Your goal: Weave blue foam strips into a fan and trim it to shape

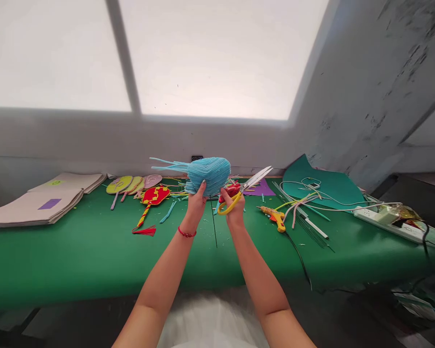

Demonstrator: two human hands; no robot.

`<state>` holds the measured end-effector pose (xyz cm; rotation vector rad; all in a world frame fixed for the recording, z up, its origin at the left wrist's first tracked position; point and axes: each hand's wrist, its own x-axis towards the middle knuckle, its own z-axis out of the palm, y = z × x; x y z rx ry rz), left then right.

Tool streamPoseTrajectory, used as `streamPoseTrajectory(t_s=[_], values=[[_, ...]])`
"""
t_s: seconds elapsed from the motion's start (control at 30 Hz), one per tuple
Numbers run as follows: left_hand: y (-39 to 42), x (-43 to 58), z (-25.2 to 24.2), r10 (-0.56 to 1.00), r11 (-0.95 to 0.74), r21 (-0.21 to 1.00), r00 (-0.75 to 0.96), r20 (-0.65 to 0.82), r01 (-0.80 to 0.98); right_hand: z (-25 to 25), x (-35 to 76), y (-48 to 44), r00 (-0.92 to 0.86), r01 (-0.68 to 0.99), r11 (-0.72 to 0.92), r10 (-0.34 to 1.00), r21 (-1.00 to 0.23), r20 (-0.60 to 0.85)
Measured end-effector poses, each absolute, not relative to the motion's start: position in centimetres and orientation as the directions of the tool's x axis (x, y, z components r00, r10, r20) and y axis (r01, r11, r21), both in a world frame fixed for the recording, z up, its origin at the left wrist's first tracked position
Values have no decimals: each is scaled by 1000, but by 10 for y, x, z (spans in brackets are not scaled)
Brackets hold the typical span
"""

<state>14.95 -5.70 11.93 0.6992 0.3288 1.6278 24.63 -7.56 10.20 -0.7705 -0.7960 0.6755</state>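
A light blue fan-shaped piece of fuzzy pipe cleaners (210, 174) is held up above the table, its loose strands sticking out to the left. My left hand (197, 205) grips its lower edge, thumb on the near face. Beside its lower right edge, my right hand (236, 212) is closed on scissors (254, 179) with yellow and red handles. Their blades point up and right, away from the blue piece. A thin dark wire (213, 224) runs downward below the piece; where its upper end attaches is hidden. Blue offcuts (168, 211) lie to the left.
On the green table (94, 261), a red fan (155, 195) and several pale fans (119, 184) lie left, near stacked cardboard (32, 205). To the right are a yellow glue gun (274, 217) with its cord, thin wires (311, 232), green sheet (319, 183) and power strip (387, 224).
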Motion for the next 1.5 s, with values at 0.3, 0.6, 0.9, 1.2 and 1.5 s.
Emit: streamPoseTrajectory(t_s=[0.3, 0.6, 0.9, 1.2, 1.5], values=[[-60, 144, 118, 975, -218, 641, -131, 181, -736, 90, 236, -82, 492, -228, 483, 806, -845, 328], [-58, 131, 132, 967, -254, 656, -168, 193, -711, 60, 231, -89, 262, -108, 231, 945, -967, 197], [-61, 128, 139, 965, -263, 658, -196, 175, -706, 40, 223, -96, 161, -80, 153, 977, -985, 139], [-67, 135, 135, 977, -213, 697, -150, 151, -685, 42, 223, -105, 142, -111, 135, 983, -985, 119], [-70, 136, 125, 975, -219, 738, -171, 141, -638, 45, 220, -109, 151, -182, 127, 984, -975, 100]])
